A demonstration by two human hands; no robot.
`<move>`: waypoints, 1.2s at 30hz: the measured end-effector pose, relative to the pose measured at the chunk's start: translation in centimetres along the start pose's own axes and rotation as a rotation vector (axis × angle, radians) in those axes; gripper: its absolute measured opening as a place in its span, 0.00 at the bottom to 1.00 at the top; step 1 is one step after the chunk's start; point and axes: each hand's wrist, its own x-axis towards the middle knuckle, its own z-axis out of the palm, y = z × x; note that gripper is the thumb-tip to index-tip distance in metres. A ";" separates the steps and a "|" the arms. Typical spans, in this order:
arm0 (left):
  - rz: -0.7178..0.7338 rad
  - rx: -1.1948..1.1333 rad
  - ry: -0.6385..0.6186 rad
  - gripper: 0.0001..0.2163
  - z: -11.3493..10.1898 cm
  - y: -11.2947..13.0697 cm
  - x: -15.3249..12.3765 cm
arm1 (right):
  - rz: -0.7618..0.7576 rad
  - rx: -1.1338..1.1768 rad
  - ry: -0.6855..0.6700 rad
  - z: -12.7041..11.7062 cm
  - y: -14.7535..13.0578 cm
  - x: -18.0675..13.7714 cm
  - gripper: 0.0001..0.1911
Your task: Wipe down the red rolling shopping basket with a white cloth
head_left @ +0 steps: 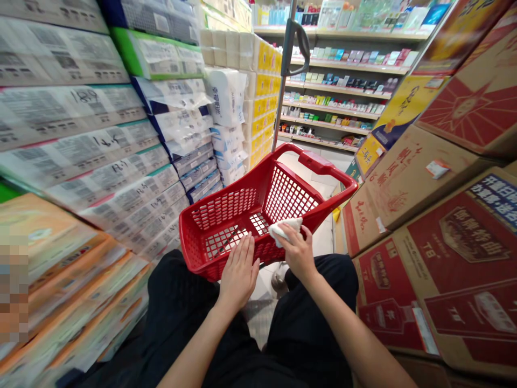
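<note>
A red plastic shopping basket [226, 196] with lattice walls stands between my knees. A grey pull handle [297, 48] on a metal pole rises behind it, and a red carrying handle [323, 164] arches over its right end. My left hand [241, 267] lies flat on the near rim, fingers stretched out together. In my right hand [297, 248] is a white cloth [285, 230], pressed against the near rim further right. The fingers bend over the cloth. No contents show in the part of the basket I can see.
Stacked tissue packs [121, 151] wall the left side, with orange packs [60, 269] nearer. Cardboard cartons [424, 226] are piled close on the right. Shelves [335, 81] of small boxed goods stand across the far end. My shoe [279, 280] rests on the pale floor under the basket.
</note>
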 end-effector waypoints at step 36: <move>-0.006 0.015 0.027 0.29 0.4 0.2 -0.1 | 0.332 -0.237 0.176 -4.2 8.6 1.7 0.27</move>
